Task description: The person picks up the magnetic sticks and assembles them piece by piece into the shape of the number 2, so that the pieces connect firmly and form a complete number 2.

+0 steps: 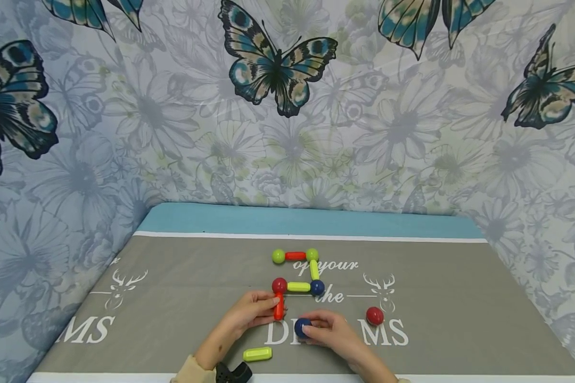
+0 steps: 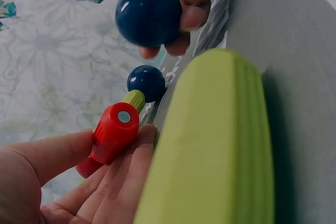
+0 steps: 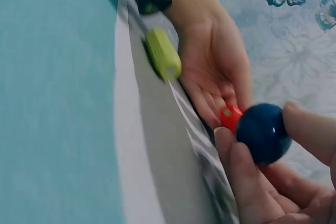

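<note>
My left hand (image 1: 255, 311) pinches a red rod (image 1: 279, 307) whose far end meets a red ball (image 1: 279, 285). From that ball a yellow-green rod (image 1: 298, 287) runs to a blue ball (image 1: 318, 288); another yellow-green rod (image 1: 314, 269) leads up to a green ball (image 1: 312, 254), joined by a red rod (image 1: 295, 256) to a second green ball (image 1: 278, 256). A loose blue ball (image 2: 149, 15) is held between thumb and fingers of my right hand (image 1: 333, 334). In the left wrist view the red rod's free end (image 2: 116, 129) faces the camera, apart from the held ball.
A loose yellow-green rod (image 1: 257, 354) lies near the front edge, below my left hand. One red ball (image 1: 375, 316) sits right of my right hand. The grey and blue mat (image 1: 436, 298) reaches back to a butterfly-patterned cloth (image 1: 287, 159).
</note>
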`<action>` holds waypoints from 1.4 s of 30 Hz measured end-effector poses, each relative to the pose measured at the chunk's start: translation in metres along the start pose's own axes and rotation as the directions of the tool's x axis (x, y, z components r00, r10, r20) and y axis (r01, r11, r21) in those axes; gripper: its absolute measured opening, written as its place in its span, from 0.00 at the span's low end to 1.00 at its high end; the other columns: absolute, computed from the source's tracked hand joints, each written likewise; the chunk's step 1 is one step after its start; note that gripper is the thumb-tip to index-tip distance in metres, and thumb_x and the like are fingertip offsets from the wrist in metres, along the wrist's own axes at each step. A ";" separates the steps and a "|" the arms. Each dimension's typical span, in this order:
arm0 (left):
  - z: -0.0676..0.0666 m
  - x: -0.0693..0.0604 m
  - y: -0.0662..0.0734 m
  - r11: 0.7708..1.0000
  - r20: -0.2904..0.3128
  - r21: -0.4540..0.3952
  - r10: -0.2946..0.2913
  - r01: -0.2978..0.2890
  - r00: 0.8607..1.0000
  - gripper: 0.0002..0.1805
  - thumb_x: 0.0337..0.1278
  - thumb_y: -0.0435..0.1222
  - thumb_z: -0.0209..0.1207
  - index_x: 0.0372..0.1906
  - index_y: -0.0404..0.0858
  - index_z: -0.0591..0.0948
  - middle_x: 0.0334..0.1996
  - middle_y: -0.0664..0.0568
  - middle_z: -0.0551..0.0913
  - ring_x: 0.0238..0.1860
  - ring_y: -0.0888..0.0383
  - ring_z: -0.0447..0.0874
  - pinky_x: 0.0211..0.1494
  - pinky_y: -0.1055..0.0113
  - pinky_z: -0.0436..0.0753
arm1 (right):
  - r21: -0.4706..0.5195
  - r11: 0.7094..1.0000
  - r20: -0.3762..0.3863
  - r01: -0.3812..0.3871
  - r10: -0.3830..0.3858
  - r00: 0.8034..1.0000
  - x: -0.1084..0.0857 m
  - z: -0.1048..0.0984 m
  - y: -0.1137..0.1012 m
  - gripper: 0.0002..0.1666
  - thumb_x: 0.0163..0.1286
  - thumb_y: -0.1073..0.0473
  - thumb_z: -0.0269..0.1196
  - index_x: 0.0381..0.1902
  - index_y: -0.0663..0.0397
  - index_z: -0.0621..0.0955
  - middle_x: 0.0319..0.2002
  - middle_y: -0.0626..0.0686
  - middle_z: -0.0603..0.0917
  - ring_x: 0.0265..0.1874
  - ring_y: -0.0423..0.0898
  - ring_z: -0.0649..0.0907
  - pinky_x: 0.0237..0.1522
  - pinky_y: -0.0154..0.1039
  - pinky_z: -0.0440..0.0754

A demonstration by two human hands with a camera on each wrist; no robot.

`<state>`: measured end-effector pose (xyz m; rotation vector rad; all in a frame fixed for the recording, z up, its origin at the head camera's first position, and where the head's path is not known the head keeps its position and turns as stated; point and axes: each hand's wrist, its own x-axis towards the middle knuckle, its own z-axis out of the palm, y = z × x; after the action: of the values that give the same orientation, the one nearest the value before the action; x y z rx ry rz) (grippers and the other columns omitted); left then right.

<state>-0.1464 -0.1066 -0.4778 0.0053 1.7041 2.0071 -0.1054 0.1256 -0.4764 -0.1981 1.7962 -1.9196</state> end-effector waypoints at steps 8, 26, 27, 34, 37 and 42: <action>-0.001 0.000 0.000 1.000 0.023 -0.005 -0.006 0.006 1.000 0.23 0.63 0.37 0.57 0.53 0.19 0.72 0.42 0.37 0.82 0.40 0.52 0.84 0.44 0.62 0.81 | 0.335 0.927 0.149 -0.168 0.124 0.981 0.003 0.017 0.005 0.25 0.72 0.59 0.55 0.56 0.78 0.69 0.47 0.68 0.79 0.48 0.56 0.80 0.49 0.40 0.76; -0.003 0.001 -0.001 1.000 0.049 -0.005 -0.012 0.013 0.999 0.23 0.64 0.37 0.56 0.53 0.20 0.73 0.43 0.38 0.82 0.41 0.55 0.83 0.45 0.63 0.80 | 0.479 0.837 0.234 -0.265 0.169 0.957 0.008 0.037 0.007 0.25 0.74 0.56 0.51 0.58 0.73 0.67 0.51 0.67 0.77 0.52 0.53 0.77 0.54 0.41 0.71; -0.003 0.001 -0.001 1.000 0.050 -0.005 -0.012 0.012 0.999 0.23 0.64 0.37 0.56 0.53 0.20 0.73 0.43 0.38 0.82 0.41 0.55 0.83 0.45 0.62 0.80 | 0.483 0.834 0.231 -0.267 0.173 0.957 0.008 0.037 0.007 0.25 0.74 0.56 0.51 0.58 0.73 0.67 0.51 0.67 0.78 0.52 0.53 0.77 0.54 0.41 0.71; -0.003 0.000 -0.001 1.000 0.049 -0.001 -0.008 0.008 0.999 0.23 0.65 0.37 0.56 0.53 0.20 0.73 0.43 0.38 0.82 0.41 0.54 0.83 0.45 0.63 0.80 | 0.500 0.829 0.203 -0.251 0.170 0.964 0.009 0.037 0.008 0.25 0.75 0.56 0.49 0.59 0.74 0.65 0.49 0.67 0.78 0.51 0.54 0.78 0.55 0.42 0.71; -0.002 0.000 0.000 1.000 0.045 0.002 -0.007 0.007 0.999 0.23 0.65 0.37 0.56 0.54 0.20 0.72 0.43 0.38 0.82 0.41 0.54 0.83 0.45 0.63 0.80 | 0.512 0.824 0.201 -0.242 0.160 0.967 0.010 0.037 0.009 0.26 0.75 0.57 0.49 0.59 0.76 0.65 0.49 0.67 0.78 0.51 0.54 0.78 0.55 0.42 0.71; -0.002 0.001 -0.001 1.000 0.042 0.004 -0.006 0.005 0.999 0.24 0.64 0.37 0.56 0.54 0.20 0.72 0.43 0.38 0.82 0.41 0.54 0.83 0.45 0.63 0.80 | 0.522 0.822 0.203 -0.230 0.143 0.969 0.010 0.037 0.010 0.26 0.75 0.58 0.48 0.60 0.76 0.64 0.49 0.67 0.78 0.51 0.53 0.78 0.55 0.42 0.71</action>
<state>-0.1471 -0.1083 -0.4795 0.0443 1.6804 1.9854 -0.0955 0.0881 -0.4835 0.0288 1.0637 -2.1123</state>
